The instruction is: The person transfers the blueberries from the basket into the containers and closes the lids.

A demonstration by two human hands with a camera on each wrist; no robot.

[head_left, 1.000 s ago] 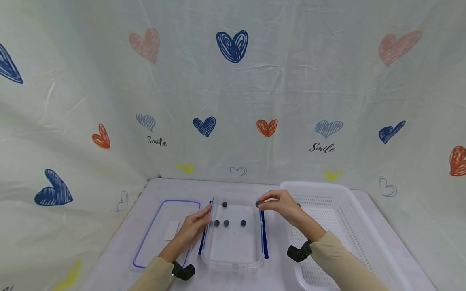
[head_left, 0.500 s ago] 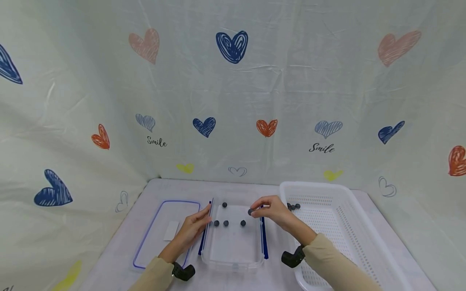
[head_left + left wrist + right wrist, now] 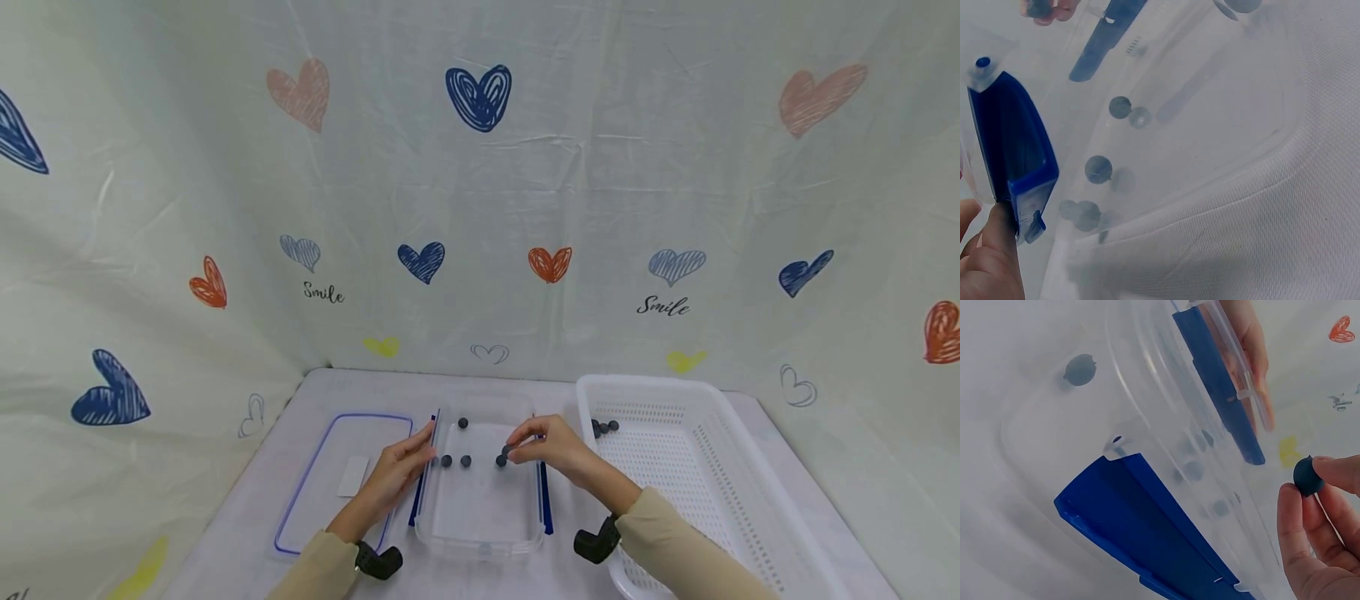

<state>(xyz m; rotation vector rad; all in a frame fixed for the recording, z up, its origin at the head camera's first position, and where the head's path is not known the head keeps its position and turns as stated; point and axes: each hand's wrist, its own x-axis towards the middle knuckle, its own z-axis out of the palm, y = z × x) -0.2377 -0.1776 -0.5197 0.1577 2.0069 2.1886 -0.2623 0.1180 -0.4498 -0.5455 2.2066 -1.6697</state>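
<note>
Right hand (image 3: 551, 446) pinches; left hand (image 3: 392, 477) extends straight-fingered.

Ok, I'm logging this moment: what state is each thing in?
Clear box: open, lidless.
Blue flaps: unfastened, swung outward.
Lid: off, lying left of the box.
White basket: uncovered, dark balls grouped inside.
Balls in the box: loose, spread out.
Right hand: pinching a ball.
Left hand: against the box's left side.

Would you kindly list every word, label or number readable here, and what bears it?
"Smile": patterned backdrop, left side.
"Smile": same backdrop, right side.
Dark marks, backdrop's lower-left corner: cut off, unreadable.
Small dark marking, right wrist view: too blurred.
White rectangle: nothing legible.
</note>
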